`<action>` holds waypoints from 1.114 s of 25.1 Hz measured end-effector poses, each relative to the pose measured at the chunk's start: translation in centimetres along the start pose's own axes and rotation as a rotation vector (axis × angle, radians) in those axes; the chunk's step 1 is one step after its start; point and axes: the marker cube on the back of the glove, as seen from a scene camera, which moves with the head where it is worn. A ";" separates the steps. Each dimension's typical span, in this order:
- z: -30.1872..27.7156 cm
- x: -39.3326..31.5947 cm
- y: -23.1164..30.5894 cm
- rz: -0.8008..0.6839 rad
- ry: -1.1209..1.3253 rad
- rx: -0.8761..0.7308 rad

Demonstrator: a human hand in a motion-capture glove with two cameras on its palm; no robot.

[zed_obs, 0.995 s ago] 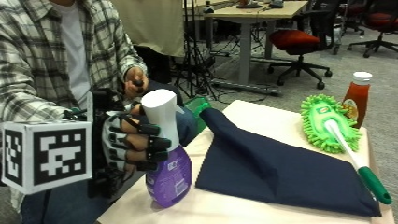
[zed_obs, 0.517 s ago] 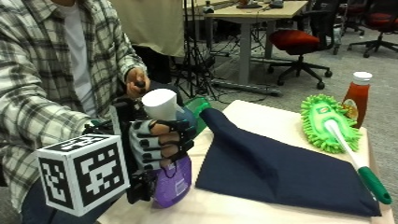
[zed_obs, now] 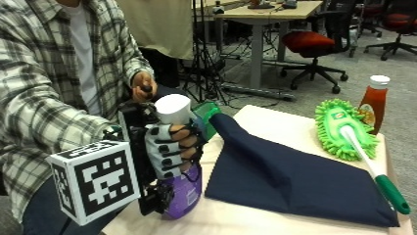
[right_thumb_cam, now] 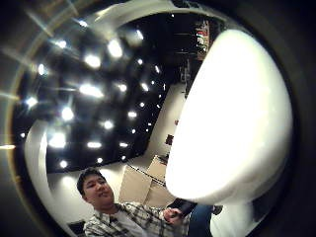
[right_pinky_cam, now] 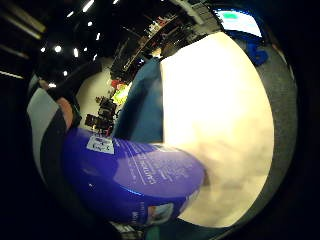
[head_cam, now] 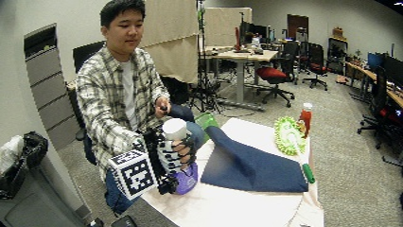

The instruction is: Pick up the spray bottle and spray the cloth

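Gripping the spray bottle (zed_obs: 182, 196), hand (zed_obs: 171, 149) curled round its neck, beside the cloth (zed_obs: 293, 178)

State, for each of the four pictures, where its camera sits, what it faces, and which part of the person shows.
Little-finger palm view: on the palm, facing the spray bottle and table; a sleeve shows.
Thumb palm view: on the palm, facing the bottle's white cap; the person's torso shows.
Outside view: beside the table, facing the gloved right hand gripping the bottle.
Wide outside view: farther back; whole person.
Both outside views share the navy cloth.
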 end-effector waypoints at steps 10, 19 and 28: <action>0.5 -0.9 -0.7 0.001 0.061 0.028; 1.5 -3.7 -2.3 -0.027 0.251 -0.062; 4.8 -6.7 -3.5 -0.099 0.518 -0.228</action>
